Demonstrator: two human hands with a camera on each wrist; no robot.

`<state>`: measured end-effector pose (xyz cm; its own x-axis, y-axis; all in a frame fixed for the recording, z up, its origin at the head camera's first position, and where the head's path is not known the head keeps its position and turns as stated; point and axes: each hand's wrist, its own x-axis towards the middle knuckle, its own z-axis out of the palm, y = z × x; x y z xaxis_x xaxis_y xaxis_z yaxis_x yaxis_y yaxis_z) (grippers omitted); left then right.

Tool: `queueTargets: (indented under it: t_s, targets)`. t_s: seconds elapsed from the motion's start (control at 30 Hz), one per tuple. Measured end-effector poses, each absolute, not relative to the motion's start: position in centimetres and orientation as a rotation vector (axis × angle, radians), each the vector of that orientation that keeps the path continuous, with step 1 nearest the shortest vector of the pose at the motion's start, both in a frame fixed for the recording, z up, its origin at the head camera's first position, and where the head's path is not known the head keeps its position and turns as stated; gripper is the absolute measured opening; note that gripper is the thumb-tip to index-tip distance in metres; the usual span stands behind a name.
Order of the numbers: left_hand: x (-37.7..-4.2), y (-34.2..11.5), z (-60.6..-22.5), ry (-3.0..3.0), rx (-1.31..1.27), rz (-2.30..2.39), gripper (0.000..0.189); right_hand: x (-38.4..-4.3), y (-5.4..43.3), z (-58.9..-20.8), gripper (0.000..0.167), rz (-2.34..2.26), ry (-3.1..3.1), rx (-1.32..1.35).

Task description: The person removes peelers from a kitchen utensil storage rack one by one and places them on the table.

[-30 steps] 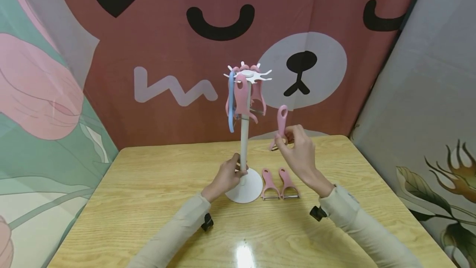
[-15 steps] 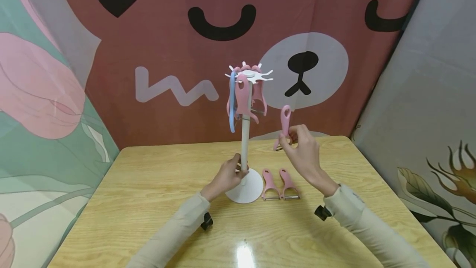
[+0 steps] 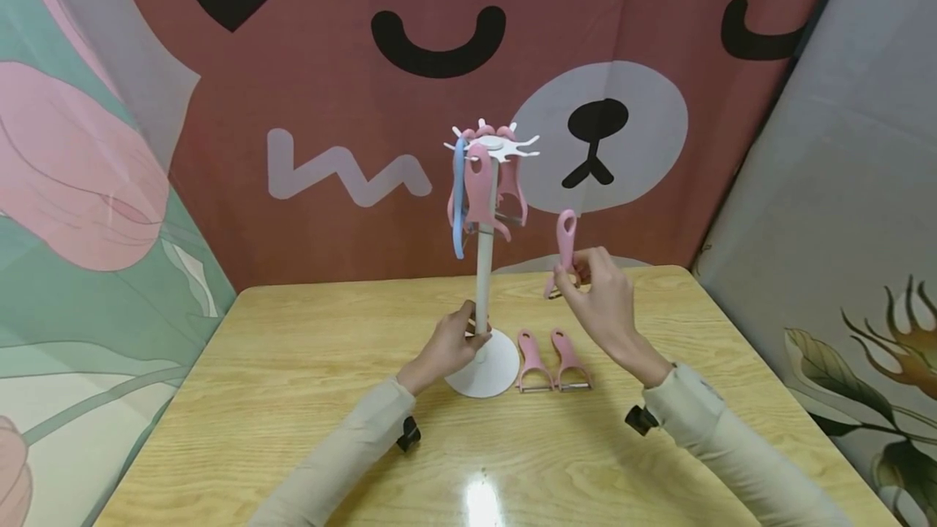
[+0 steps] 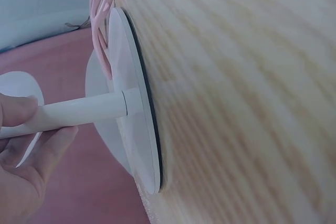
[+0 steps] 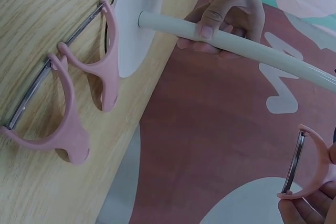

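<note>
A white stand (image 3: 484, 283) with a round base rises from the table, and my left hand (image 3: 448, 348) grips its pole low down. In the left wrist view the thumb and fingers (image 4: 21, 111) wrap that pole just above the base. On the stand's hooked top (image 3: 498, 145) hang several pink peelers (image 3: 479, 185) and a blue one (image 3: 458, 202). To the right of the pole, in the air, my right hand (image 3: 603, 291) pinches a pink peeler (image 3: 566, 236) near its blade end, handle up. The right wrist view shows its metal blade (image 5: 294, 161).
Two more pink peelers, a nearer-the-base one (image 3: 532, 360) and its neighbour (image 3: 567, 360), lie side by side on the wooden table (image 3: 307, 397), right of the stand's base (image 3: 483, 376). A printed curtain (image 3: 329, 242) hangs behind the table's back edge.
My right hand, holding the peeler, has drifted slightly to the right, away from the stand. The left hand keeps its grip on the pole, and the hanging peelers look the same.
</note>
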<state>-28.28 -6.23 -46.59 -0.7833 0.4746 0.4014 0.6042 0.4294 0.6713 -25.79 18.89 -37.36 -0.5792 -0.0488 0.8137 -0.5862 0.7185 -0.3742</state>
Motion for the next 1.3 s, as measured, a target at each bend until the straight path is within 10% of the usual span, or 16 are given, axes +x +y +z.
queueTargets:
  t_s: [1.3]
  targets:
    - [-28.5, -6.3, -46.7, -2.516, -1.000, -1.316, 0.027, -24.9, 22.4, -40.6, 0.015, 0.672, -2.368, 0.335]
